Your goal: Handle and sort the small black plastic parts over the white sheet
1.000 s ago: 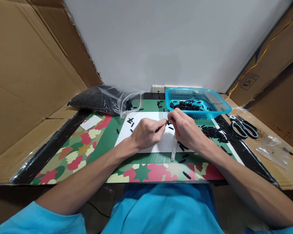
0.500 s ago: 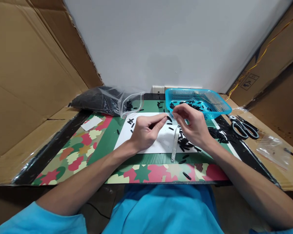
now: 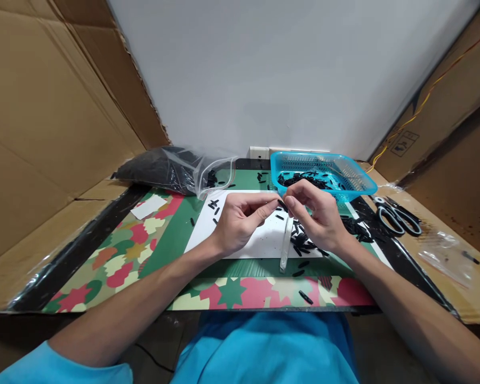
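Note:
Above the white sheet (image 3: 248, 250), my left hand (image 3: 244, 221) pinches a small, slim black piece (image 3: 282, 205) between thumb and forefinger. My right hand (image 3: 318, 213) is closed in a pinch, its thumb and forefinger tips right at the other end of that piece. Whatever those right fingertips hold is hidden. Below the hands a narrow silvery-white strip (image 3: 285, 248) lies slanted on the sheet. Several similar loose black pieces (image 3: 302, 245) are scattered beside it, partly under my right hand.
A blue basket (image 3: 366, 184) with many black pieces stands behind my right hand. At the back left lies a clear zip bag (image 3: 160, 168) full of black material. Scissors (image 3: 398, 218) and a small plastic bag (image 3: 444, 261) lie at the right, between cardboard walls (image 3: 44, 106).
My right fingertips have come left and closed the gap to the black piece in my left hand. The left hand keeps its pinch. The whole view has shifted slightly.

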A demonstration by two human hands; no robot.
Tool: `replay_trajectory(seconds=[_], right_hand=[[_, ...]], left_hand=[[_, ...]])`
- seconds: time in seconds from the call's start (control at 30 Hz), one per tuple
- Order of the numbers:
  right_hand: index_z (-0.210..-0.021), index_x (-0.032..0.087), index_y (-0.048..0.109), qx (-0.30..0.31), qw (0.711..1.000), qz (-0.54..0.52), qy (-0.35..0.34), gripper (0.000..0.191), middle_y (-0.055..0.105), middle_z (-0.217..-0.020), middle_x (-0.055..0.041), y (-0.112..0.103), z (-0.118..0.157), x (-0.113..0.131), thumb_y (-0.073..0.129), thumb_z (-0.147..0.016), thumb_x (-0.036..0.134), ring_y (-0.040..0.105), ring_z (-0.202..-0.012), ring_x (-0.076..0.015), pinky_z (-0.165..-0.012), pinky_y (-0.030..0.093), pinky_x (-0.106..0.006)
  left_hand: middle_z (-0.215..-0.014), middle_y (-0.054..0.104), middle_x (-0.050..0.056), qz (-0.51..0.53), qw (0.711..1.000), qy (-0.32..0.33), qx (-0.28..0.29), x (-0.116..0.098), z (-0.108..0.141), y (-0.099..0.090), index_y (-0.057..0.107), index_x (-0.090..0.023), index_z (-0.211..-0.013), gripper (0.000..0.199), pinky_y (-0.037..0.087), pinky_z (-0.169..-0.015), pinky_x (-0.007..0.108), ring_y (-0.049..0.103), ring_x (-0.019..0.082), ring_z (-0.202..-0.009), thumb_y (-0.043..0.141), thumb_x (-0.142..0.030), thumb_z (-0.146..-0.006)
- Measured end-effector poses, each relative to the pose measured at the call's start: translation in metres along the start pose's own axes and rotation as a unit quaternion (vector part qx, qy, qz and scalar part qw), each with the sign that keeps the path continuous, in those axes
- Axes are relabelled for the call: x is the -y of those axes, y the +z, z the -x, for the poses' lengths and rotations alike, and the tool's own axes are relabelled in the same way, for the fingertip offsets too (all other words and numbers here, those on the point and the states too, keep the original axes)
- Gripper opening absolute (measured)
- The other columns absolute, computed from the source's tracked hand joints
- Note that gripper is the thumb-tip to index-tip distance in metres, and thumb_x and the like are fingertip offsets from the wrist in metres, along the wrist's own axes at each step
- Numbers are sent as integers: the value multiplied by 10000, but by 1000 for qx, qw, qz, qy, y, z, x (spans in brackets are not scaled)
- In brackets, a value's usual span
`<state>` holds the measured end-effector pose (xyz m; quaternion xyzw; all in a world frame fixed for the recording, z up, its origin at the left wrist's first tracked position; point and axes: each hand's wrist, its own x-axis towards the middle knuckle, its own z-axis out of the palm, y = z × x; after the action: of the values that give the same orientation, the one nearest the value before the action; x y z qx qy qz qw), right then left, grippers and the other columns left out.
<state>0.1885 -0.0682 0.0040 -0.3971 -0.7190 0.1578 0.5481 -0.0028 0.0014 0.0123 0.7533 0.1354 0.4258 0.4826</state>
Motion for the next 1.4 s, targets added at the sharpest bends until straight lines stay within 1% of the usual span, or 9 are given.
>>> replay_trajectory(seconds=[0.23,0.3,0.4,0.53,0.63,0.9,1.17,1.3,1.4], right_hand=[[-1008,231,549,-10,999,-22,30,57,581,-807,33,2,0,-5,586,-1004,187,547,-611,-107,-563,448,-253],[-1063,226,579,1,1000,-1,22,170,607,-848,22,-1,-1,-7,528,-951,108,550,-623,-109,-581,455,-258],[-930,216,626,24,997,69,-2,199,606,-775,22,-5,-2,-7,493,-894,73,530,-622,-117,-606,434,-274],[-958,217,648,49,996,72,6,57,628,-734,23,-5,0,-6,597,-980,227,556,-611,-125,-585,457,-265],[-1064,224,635,38,998,50,3,139,662,-790,13,-1,1,-6,632,-1027,358,600,-629,-130,-584,500,-255],[-881,204,637,-18,973,223,-59,189,575,-665,20,-2,-2,-13,547,-1042,247,509,-560,-126,-574,392,-273],[-673,228,531,-131,913,387,4,374,520,-581,4,-24,-7,-31,544,-1037,313,439,-555,-165,-600,279,-328],[-1052,209,684,-139,898,417,21,126,698,-851,-75,-33,-12,-36,584,-994,258,569,-833,-265,-773,437,-400],[-1340,179,616,-116,904,410,17,365,708,-1086,-134,-31,-12,-35,590,-981,243,559,-1005,-317,-908,476,-497]], left_hand=[[-568,599,-11,-76,992,73,-66,0,2,1,887,-138,-965,206,403,-487,217,438,81,-507,749,-291,-956],[-639,687,12,-93,988,75,-93,1,3,1,890,-152,-987,212,463,-525,222,513,94,-538,747,-305,-960],[-775,778,42,-112,983,76,-128,4,4,0,892,-175,-1008,220,506,-555,228,603,119,-610,744,-332,-965],[-750,773,38,-123,980,92,-127,7,4,-3,891,-170,-1016,233,495,-531,224,600,118,-586,739,-340,-968],[-721,747,31,-134,982,95,-94,9,3,-5,888,-156,-1010,244,494,-542,227,585,115,-581,717,-329,-981],[-578,538,-17,-73,996,-48,-9,11,-4,-4,829,-133,-810,324,294,-482,229,392,90,-538,696,-380,-974],[-481,348,-100,121,943,-310,26,8,-9,-9,763,-129,-1117,421,127,-347,182,151,55,-359,530,-469,-1034],[-536,363,-105,228,905,-358,21,4,-9,-10,618,-185,-1348,493,113,-322,164,93,67,-367,399,-531,-1073],[-580,470,-84,243,898,-367,25,4,-9,-11,459,-244,-1496,585,128,-320,158,128,72,-352,322,-620,-1070]])
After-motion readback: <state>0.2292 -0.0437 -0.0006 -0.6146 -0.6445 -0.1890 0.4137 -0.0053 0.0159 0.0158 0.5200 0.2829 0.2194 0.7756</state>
